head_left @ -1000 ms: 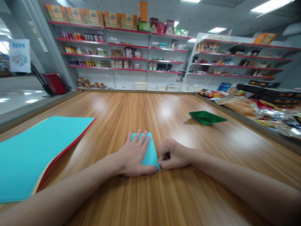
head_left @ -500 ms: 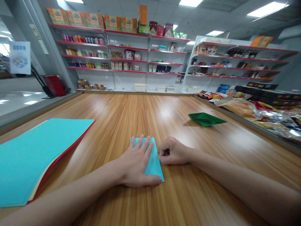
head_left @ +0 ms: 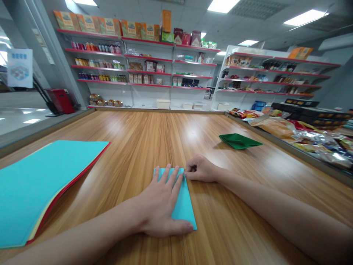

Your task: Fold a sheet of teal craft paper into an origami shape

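A folded piece of light-blue paper (head_left: 185,209) lies flat on the wooden table. My left hand (head_left: 161,206) rests palm-down across it, fingers spread and thumb near its lower right corner. At the top right corner of the paper, my right hand (head_left: 201,168) is curled closed, with thumb and forefinger pinched on the edge. The palm hides much of the paper's left side. Further off to the right sits a folded green paper piece (head_left: 239,141) with raised flaps.
A stack of paper sheets (head_left: 41,184), blue on top with yellow and red below, lies at the left. Packaged snacks (head_left: 278,127) fill a display beyond the table's right edge. Stocked shelves (head_left: 149,73) stand behind the table (head_left: 132,136).
My right hand has slid up along the paper's right edge to its far corner. The paper and my left hand sit slightly lower in view.
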Available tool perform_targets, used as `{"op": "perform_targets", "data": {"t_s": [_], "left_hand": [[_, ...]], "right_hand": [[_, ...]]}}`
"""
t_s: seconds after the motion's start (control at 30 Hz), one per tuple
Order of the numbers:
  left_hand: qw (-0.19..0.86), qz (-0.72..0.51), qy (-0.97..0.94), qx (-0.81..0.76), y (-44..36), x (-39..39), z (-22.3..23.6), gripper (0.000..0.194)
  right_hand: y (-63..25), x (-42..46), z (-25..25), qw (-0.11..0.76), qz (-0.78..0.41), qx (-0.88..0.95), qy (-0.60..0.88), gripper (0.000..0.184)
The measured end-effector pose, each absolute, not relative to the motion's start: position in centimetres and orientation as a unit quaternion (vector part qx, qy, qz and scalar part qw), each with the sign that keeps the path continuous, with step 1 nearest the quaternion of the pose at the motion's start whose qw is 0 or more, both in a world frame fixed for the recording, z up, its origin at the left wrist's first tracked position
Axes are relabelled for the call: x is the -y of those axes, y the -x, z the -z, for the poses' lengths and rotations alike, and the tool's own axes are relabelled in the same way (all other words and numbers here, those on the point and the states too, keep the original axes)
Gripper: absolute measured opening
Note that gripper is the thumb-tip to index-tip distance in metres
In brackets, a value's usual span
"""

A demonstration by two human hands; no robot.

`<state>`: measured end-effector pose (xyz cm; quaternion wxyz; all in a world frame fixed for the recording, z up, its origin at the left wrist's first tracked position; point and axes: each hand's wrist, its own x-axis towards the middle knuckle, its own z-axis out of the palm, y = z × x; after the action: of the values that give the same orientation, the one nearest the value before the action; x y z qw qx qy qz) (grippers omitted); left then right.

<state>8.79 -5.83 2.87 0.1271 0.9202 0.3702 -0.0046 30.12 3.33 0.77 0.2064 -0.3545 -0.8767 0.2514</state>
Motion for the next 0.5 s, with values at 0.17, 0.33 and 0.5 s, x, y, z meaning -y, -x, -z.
{"op": "perform_targets", "data": {"t_s": [0.17, 0.33, 0.5], "left_hand": [[0.127, 0.003, -0.919, -0.372, -8.77, 5.90, -2.88, 0.111], [0.123, -0.001, -0.922, -0.368, -8.82, 5.82, -2.84, 0.112], [0.120, 0.002, -0.923, -0.366, -8.82, 5.80, -2.92, 0.111]], "right_hand": [[-29.98, -4.01, -0.77, 0.208, -0.214, 0.874, 0.383, 0.027], [-29.72, -4.35, -0.68, 0.221, -0.181, 0.860, 0.423, 0.026], [-29.95, -4.09, -0.67, 0.239, -0.187, 0.863, 0.404, 0.031]]}}
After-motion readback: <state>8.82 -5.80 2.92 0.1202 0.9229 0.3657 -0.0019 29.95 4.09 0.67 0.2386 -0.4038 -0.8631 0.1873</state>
